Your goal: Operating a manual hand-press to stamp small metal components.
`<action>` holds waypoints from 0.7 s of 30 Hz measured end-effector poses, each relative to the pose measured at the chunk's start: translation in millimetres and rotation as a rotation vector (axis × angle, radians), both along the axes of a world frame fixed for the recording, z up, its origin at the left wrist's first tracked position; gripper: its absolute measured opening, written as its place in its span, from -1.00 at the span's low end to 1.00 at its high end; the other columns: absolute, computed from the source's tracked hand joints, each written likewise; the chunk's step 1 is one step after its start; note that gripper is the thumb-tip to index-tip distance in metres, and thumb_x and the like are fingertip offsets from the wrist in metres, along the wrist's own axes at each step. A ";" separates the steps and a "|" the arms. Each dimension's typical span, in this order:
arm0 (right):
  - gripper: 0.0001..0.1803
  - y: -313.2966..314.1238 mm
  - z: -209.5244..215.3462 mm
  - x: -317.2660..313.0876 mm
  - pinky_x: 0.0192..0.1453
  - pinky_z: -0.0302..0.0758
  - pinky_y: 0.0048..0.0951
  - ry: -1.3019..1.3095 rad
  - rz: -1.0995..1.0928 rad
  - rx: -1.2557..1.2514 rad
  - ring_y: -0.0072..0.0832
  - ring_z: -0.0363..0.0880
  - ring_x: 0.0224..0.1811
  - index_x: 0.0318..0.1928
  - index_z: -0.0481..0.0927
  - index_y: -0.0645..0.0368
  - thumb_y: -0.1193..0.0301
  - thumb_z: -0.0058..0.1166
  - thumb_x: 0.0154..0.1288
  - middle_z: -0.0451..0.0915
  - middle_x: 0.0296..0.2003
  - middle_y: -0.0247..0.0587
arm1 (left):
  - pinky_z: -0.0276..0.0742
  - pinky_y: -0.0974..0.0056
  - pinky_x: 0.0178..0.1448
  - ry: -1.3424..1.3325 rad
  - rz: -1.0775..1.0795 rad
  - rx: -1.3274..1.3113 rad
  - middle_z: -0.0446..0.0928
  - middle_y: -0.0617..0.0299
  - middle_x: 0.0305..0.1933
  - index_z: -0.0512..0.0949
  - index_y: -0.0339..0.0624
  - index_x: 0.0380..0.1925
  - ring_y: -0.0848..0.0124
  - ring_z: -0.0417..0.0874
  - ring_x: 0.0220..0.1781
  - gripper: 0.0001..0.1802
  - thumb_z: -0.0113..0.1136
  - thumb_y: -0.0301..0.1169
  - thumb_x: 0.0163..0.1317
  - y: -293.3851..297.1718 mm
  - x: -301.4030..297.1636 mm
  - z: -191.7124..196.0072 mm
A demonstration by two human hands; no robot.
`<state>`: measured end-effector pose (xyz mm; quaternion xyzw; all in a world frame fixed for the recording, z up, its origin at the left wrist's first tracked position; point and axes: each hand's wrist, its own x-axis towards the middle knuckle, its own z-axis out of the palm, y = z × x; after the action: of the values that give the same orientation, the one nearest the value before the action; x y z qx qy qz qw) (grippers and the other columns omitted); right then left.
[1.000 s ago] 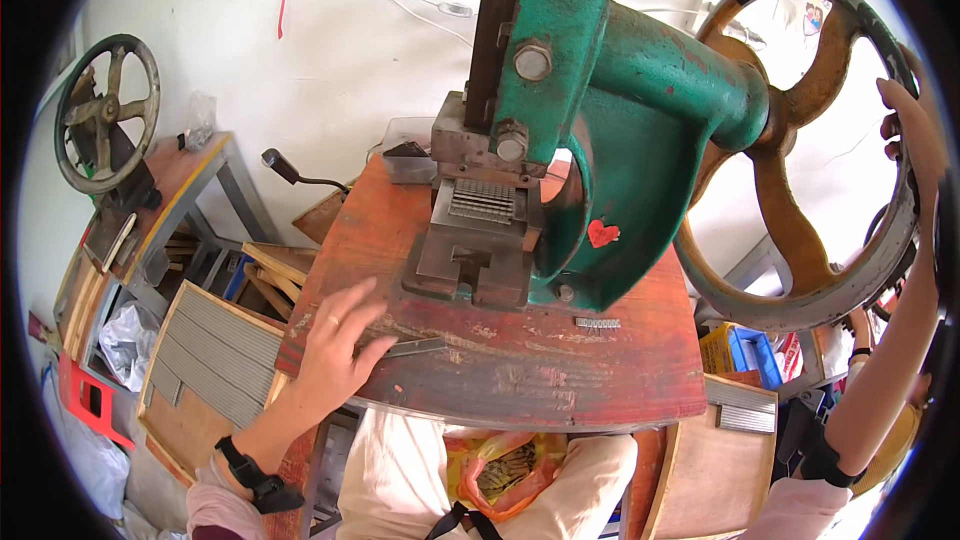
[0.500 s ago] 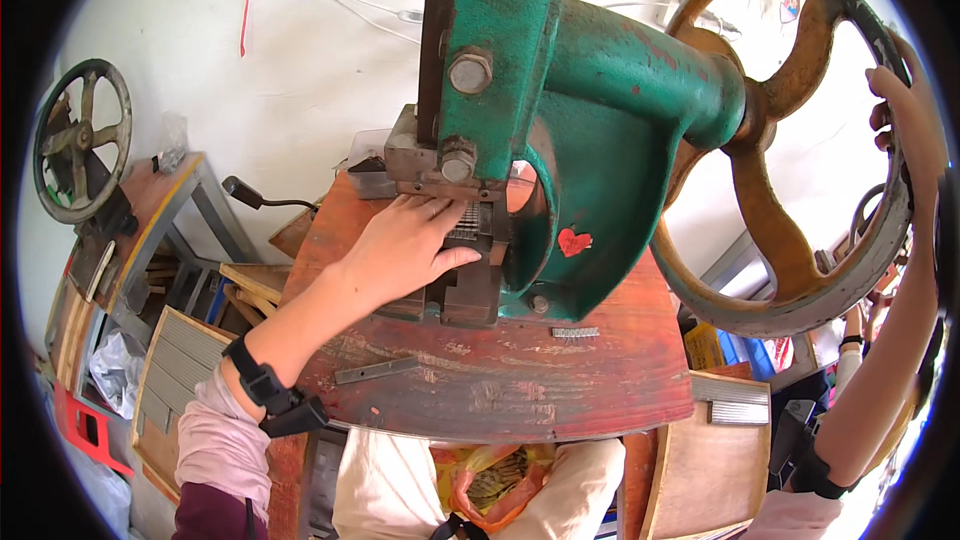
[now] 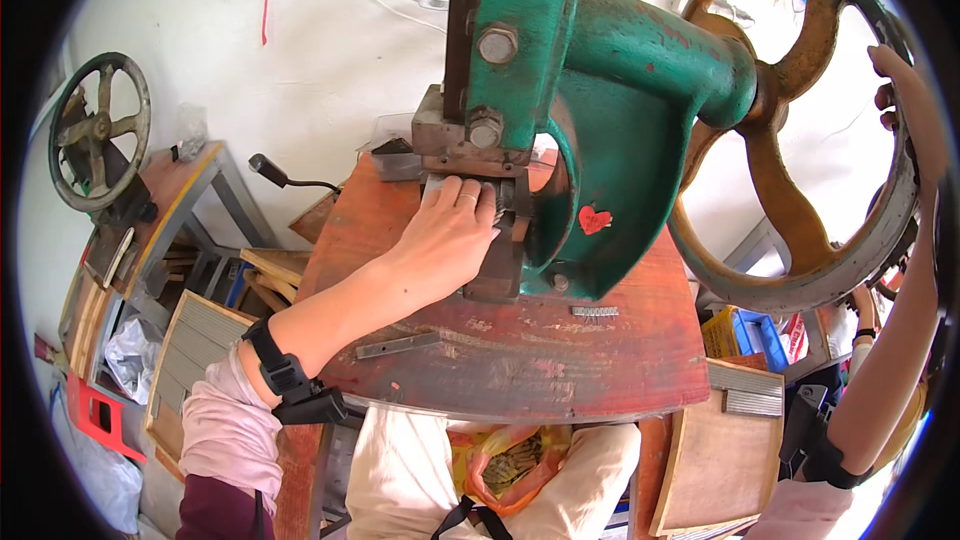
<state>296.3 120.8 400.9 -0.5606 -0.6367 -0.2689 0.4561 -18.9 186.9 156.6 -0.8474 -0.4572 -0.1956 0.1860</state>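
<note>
A green hand press [image 3: 610,160] with bolts down its front and a red heart sticker stands on the reddish wooden table [image 3: 520,380]. My left hand [image 3: 450,240] reaches in under the ram block [image 3: 470,143], its fingers bent and drawn together at the dark die base [image 3: 495,275]. Whatever the fingertips hold there is hidden by the hand. On the right, my right hand [image 3: 912,105] grips the rim of the large handwheel [image 3: 790,210], which has brown spokes. A small toothed metal strip [image 3: 595,311] and a flat metal bar [image 3: 398,345] lie on the tabletop.
A bag of small metal pieces [image 3: 510,470] rests between my legs. Wooden trays with metal strips stand at the left [image 3: 205,340] and right [image 3: 720,460]. Another handwheel [image 3: 100,130] is on a side bench. A thin-necked lamp [image 3: 268,170] and plastic box [image 3: 395,155] sit behind the table.
My left fingers have gone from stretched out flat, thumb apart, to bent together at the die, now covering the gridded metal there. My right hand stays on the wheel. The whole view has shifted slightly.
</note>
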 end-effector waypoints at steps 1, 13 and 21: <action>-0.43 6.7 3.4 3.9 -0.40 0.50 -0.45 0.000 -0.002 0.006 -0.33 0.58 -0.45 0.07 0.30 0.59 0.51 0.01 0.02 0.54 -0.34 0.10 | 0.29 0.05 0.17 0.021 0.003 -0.011 0.38 -0.21 -0.08 0.35 -0.60 0.01 0.00 0.35 0.01 -0.56 -0.01 -0.38 0.28 0.7 -0.2 0.0; -0.48 12.2 20.2 7.0 -0.46 0.43 -0.52 0.097 0.099 -0.086 -0.51 0.47 -0.55 0.04 0.39 0.34 0.26 0.07 0.13 0.47 -0.45 -0.16 | 0.50 0.26 -0.11 -2.064 -0.793 -1.358 0.29 -0.24 0.23 0.27 -0.43 0.19 0.18 0.52 -0.03 -0.53 -0.19 -0.34 0.38 -88.0 -20.5 -16.6; -0.18 37.6 5.4 37.5 -0.09 0.47 -0.44 0.168 0.080 0.188 -0.48 0.58 -0.28 0.19 0.37 0.31 -0.18 -0.06 0.21 0.59 -0.21 -0.10 | 0.44 0.19 -0.15 -2.393 -0.641 -1.750 0.48 -0.09 0.10 0.38 -0.43 0.09 0.07 0.56 -0.11 -0.55 -0.25 -0.32 0.35 -142.8 25.3 -49.9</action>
<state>333.9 158.5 406.3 -0.5098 -0.5901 -0.2611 0.5690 6.5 44.1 106.7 -0.0956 -0.1052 -0.4541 -0.8796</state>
